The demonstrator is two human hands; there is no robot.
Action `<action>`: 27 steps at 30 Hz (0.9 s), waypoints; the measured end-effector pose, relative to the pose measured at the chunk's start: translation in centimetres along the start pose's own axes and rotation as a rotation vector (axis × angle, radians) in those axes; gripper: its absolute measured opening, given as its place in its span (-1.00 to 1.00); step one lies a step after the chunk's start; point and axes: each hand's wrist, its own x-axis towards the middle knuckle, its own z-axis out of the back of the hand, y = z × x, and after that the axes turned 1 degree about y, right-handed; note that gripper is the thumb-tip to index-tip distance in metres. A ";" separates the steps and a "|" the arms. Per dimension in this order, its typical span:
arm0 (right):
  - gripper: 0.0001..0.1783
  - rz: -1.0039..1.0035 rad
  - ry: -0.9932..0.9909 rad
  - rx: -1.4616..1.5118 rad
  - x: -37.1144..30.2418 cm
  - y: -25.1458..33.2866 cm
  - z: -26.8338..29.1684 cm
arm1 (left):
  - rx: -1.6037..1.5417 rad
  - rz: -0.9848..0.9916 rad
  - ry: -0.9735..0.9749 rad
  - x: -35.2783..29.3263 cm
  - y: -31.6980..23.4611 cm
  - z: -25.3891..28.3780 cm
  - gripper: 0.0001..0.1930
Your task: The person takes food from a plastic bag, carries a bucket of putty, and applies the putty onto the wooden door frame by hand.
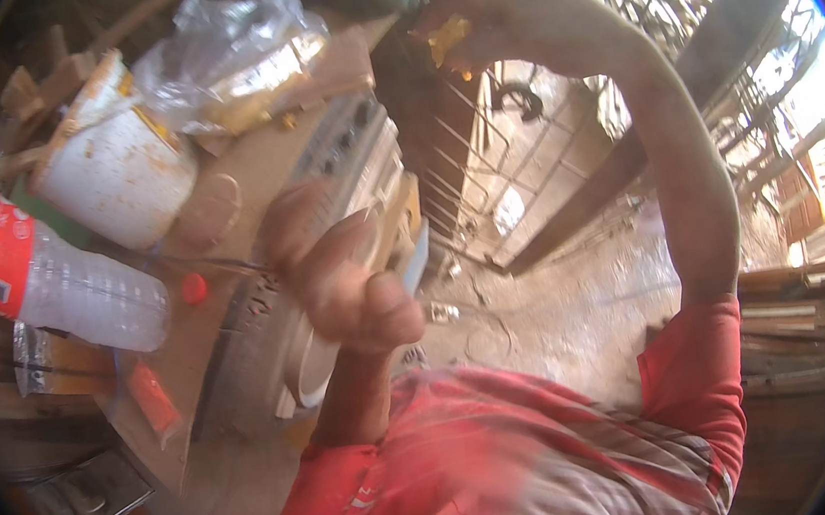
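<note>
Left hand [360, 285], frame centre, had curled fingers; blur hid whether they pinched anything. Right hand [498, 22], upper centre, bore yellow material [450, 40] at its fingers, grip indiscernible; handling it appeared the step underway, the next move requiring steady control.

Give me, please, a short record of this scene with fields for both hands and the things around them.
Left hand: blurred; grip unclear
Right hand: raised, holding a yellow piece
Bucket: white, stained, at upper left
Bottle: clear with a red label, at left
Plastic bag: clear, right of the bucket
Small red disc: just right of the bottle
Clothing: red shirt
</note>
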 end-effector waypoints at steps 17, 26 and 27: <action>-0.65 -0.269 0.076 -0.029 -16.4 -1.7 -13.5 | -1.777 2.123 0.166 -11.2 -4.9 -10.9 -0.47; -0.71 -0.532 -0.308 0.191 -29.4 -2.4 -10.7 | -2.129 2.238 0.211 -16.2 -13.1 -15.0 -0.48; -0.75 -0.540 -0.393 0.204 -31.3 -2.2 -10.4 | -2.357 2.192 0.207 -16.9 -14.5 -15.5 -0.48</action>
